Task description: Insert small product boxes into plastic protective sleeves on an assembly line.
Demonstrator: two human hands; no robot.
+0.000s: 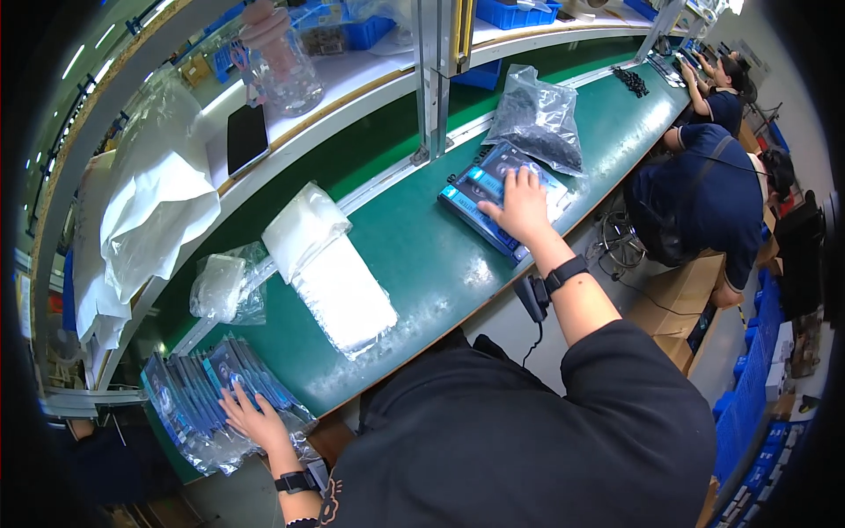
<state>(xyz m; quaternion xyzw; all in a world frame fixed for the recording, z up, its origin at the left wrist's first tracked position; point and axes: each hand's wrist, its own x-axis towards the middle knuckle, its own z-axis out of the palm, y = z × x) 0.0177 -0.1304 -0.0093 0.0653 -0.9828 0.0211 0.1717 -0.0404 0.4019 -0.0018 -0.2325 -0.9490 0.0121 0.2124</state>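
Now the right hand point(523, 209) lies flat, fingers spread, on a blue box point(493, 198) at centre right. Lower left, the left hand point(251, 418) presses open-fingered on slippery bagged blue packs point(211, 378), probably light and stiff; edges seem best to grasp.

Long green conveyor belt point(422, 255) under a white shelf point(352, 79), blue bins point(515, 13), ceiling strip lights point(75, 62) overhead

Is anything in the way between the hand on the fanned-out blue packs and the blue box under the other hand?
Yes. Between the left hand and the blue box lies a stack of clear bags on the green belt.
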